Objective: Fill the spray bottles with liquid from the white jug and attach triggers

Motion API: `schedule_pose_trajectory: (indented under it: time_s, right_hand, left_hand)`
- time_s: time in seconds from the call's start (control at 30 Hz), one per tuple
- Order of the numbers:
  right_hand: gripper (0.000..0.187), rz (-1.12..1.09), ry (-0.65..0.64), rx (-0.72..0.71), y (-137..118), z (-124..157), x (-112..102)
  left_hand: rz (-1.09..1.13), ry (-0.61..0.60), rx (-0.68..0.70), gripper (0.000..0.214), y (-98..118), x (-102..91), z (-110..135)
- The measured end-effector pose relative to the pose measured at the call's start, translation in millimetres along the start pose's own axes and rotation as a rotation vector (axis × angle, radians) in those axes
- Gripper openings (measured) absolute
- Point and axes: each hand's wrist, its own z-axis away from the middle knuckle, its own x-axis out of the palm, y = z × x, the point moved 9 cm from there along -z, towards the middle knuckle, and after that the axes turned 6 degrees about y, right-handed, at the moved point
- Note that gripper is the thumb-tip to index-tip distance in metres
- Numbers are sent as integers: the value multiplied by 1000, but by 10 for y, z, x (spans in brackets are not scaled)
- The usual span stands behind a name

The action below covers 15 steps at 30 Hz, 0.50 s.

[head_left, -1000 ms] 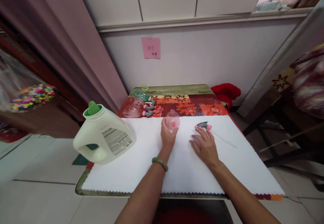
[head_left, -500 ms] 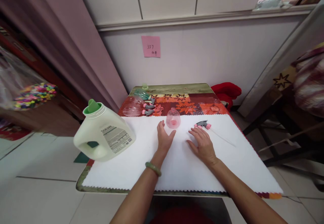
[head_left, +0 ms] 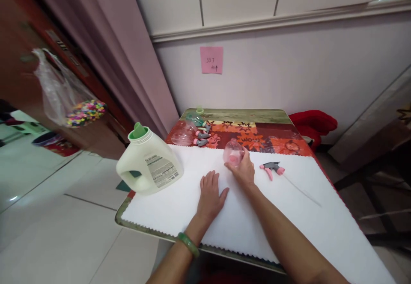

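A clear pink spray bottle body (head_left: 231, 151), its top off, stands upright on the white cloth (head_left: 167, 215). My right hand (head_left: 244, 169) has its thumb and fingers around the bottle's near right side. Lower and to the left, my left hand (head_left: 210, 194) lies flat with fingers spread, touching nothing but the cloth. Right of the bottle lies a grey and pink trigger sprayer head (head_left: 272, 168) with a long thin dip tube. A large pale detergent jug (head_left: 150, 162) with a green spout stands uncapped at the left.
Several spray bottles (head_left: 184, 135) with sprayer heads lie at the table's back left, near a green cap (head_left: 199, 110). A pink note (head_left: 212, 60) is stuck on the wall. A plastic bag of colourful pieces (head_left: 85, 113) hangs at the left.
My right hand has moved left from beside the sprayer head and closed around the bottle. My left hand has drawn back from the bottle onto the cloth. The view has turned left.
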Motion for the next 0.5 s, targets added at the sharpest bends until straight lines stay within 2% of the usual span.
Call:
schedule_pose_trajectory:
  time_s: [0.1,0.2,0.5]
  right_hand:
    - [82,6,-10,9,25,18,-15]
    - [79,11,-25,-8,17,32,-21]
    - [107,-13,14,3,24,37,-62]
  left_hand:
    - [-35,-11,14,47,24,-8,-4]
    - [-60,-22,26,46,40,-21,-1]
    - [-109,-59,20,45,100,-45,-5]
